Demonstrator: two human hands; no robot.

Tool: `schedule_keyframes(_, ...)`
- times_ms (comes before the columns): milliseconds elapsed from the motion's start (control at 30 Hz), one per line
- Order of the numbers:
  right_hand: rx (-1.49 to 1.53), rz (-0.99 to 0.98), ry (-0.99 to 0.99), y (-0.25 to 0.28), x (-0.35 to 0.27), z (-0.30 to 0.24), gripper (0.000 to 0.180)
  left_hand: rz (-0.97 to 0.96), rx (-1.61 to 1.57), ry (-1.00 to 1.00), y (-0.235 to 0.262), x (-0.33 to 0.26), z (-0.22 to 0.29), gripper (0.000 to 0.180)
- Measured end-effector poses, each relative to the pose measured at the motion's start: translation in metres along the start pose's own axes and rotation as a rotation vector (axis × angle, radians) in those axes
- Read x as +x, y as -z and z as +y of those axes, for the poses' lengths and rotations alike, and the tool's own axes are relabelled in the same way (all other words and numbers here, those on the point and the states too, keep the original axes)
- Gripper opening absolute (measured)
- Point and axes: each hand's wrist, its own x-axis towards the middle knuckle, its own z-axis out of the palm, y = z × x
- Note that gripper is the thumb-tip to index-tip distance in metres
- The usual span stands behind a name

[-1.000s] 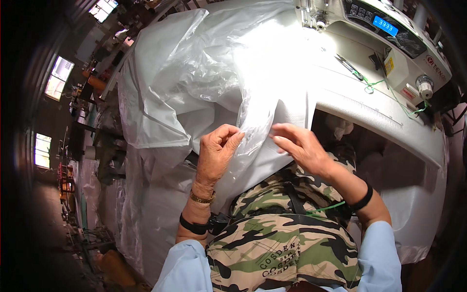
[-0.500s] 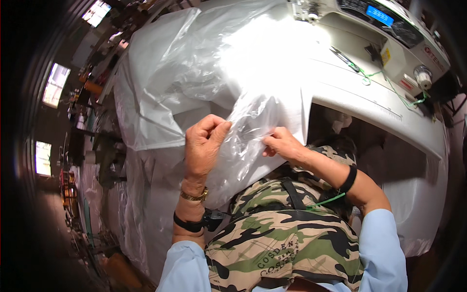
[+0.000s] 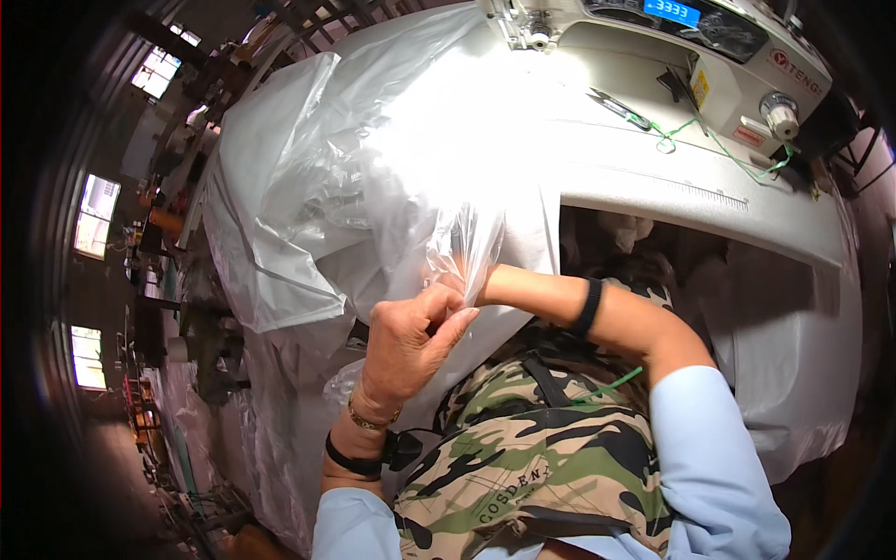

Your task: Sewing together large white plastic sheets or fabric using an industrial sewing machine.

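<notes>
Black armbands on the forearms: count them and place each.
2. One black armband circles the right forearm; the other circles the left forearm, between gold-toned bracelet and light-blue sleeve. Sleeves could hide more.

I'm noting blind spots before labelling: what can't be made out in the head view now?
Head view:
Right hand: mostly hidden by clear plastic film and the left hand; its grip can't be told.
White sheeting: partly washed out by glare.
Sewing machine: top cut off by the upper edge.
</notes>
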Motion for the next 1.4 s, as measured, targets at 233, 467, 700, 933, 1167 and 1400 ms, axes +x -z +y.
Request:
schedule_keyframes(233, 1.533, 0.695, -0.606, 0.044, -0.077, -0.029, 0.043, -0.188, 0.184, -0.194, -0.011, 0.008, -0.017, 0.005)
schedule_keyframes(467, 1.390, 0.587, -0.582, 0.039, -0.072, -0.047, 0.039, 0.242, 0.159, -0.165, -0.001, 0.016, -0.036, 0.016)
schedule_keyframes(700, 1.600, 0.565, -0.374, 0.034, -0.056, -0.040, 0.021, -0.027, -0.040, 0.301, -0.007, 0.030, -0.115, 0.041)
schedule_keyframes(933, 1.695, 0.579, -0.446, 0.017, -0.056, -0.025, 0.017, 0.160, -1.279, 0.376, -0.056, 0.041, -0.112, 0.024)
schedule_keyframes(1167, 1.624, 0.544, -0.494, 0.019, -0.073, -0.025, 0.013, 0.918, -0.682, 0.302, 0.063, -0.003, -0.166, 0.021)
schedule_keyframes(1400, 1.477, 0.502, -0.579, 0.017, -0.072, -0.027, 0.015, 1.055, -0.251, 0.416, 0.153, -0.086, -0.286, 0.028)
